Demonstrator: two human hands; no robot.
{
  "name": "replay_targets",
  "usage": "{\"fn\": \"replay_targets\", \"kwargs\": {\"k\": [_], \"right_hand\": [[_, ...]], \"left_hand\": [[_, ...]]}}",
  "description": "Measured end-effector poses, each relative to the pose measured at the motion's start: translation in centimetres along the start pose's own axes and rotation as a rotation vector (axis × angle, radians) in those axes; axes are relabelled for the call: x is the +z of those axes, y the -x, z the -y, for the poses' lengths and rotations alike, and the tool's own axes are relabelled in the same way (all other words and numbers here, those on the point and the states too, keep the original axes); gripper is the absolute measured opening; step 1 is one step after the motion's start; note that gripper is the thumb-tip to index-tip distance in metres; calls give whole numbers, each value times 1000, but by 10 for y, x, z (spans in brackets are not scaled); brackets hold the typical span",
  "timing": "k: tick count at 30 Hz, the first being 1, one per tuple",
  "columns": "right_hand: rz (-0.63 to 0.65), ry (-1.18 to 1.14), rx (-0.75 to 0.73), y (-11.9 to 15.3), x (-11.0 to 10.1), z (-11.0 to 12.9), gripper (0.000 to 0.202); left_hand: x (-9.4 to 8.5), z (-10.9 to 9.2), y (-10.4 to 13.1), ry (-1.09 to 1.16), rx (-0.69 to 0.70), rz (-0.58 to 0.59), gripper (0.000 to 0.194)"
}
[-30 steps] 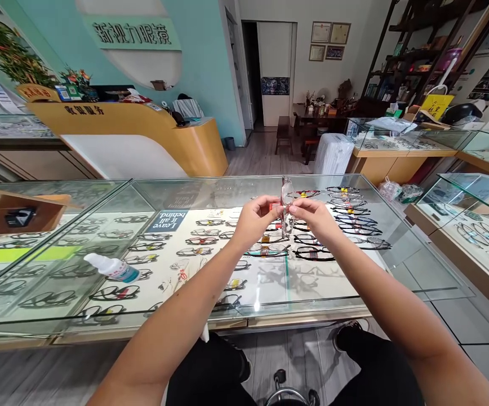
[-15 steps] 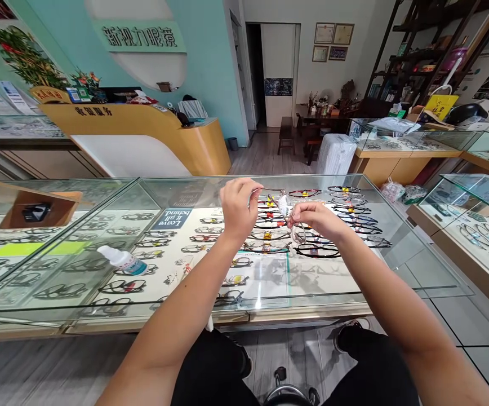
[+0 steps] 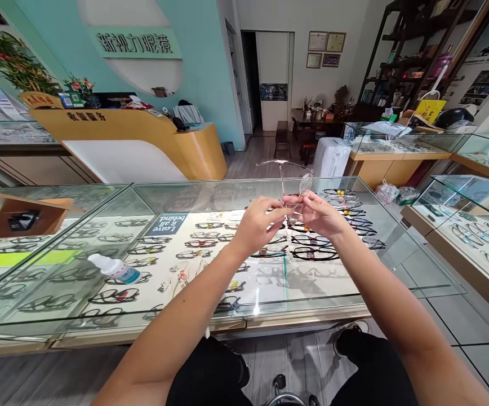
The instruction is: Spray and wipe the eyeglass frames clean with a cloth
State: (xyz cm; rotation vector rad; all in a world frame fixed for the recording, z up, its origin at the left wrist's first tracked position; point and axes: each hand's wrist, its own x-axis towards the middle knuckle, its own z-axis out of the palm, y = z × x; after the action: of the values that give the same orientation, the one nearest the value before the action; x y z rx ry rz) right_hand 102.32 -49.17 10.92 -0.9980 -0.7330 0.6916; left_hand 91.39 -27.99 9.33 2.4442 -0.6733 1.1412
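Eyeglasses pinched between curled, nearly closed fingers of left hand and right hand; spray bottle toward eight o'clock

Shop interior beyond a long glass display counter with a pale wooden base and a bright glare on its glass. At back left, a turquoise wall bears a round white panel crossed by a mint-green sign in dark Chinese characters. Below it stands a curved, honey-coloured desk with a white front – a leafy plant rises near its left end. At centre back, a white door adjoins a dark opening. Right of it, four frames hang on a pale wall above a dark table; a bench stands nearby. Far right: tall dark shelves and more glass cases. The floor is grey, wood-look planking.
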Motion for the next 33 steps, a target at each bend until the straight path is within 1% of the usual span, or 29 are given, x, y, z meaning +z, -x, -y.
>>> {"fn": "replay_targets", "kwargs": {"k": [2,4,8,11,15,18,20,22,24,26,28,29,31,33], "right_hand": [[-2,23,0,0,2,1,48],[5,36,-6,0,3,0,47],[-1,8,-48,-1,3,-2,43],[-30,2,-86,-1,3,-3,46],[-54,85,-142,0,4,0,47],[-34,117,-166,2,6,2,47],[-26,115,-172,3,6,3,47],[-19,101,-179,3,4,4,48],[-22,64,-199,3,0,6,49],[-54,19,-225,4,-6,10,50],[-104,17,-247,5,-13,15,49],[-125,34,-255,6,-17,17,49],[-147,74,-271,8,-23,22,49],[-151,83,-280,9,-27,25,48]], "left_hand": [[6,-1,1,9,9,27,29],[8,-1,3,-4,-13,6,30],[5,3,4,-50,-56,-57,28],[3,4,4,-63,-83,-81,29],[3,1,3,-49,-145,-100,41],[3,-2,3,-16,-213,-80,53],[4,-4,2,7,-230,-63,56],[3,-6,-1,18,-214,-43,54],[0,-10,-7,21,-183,1,47],[-7,-17,-17,28,-168,46,40],[-20,-29,-28,32,-186,66,48],[-30,-37,-33,30,-201,61,51],[-55,-53,-37,2,-223,25,49],[-87,-65,-30,-62,-244,-69,42]]}}
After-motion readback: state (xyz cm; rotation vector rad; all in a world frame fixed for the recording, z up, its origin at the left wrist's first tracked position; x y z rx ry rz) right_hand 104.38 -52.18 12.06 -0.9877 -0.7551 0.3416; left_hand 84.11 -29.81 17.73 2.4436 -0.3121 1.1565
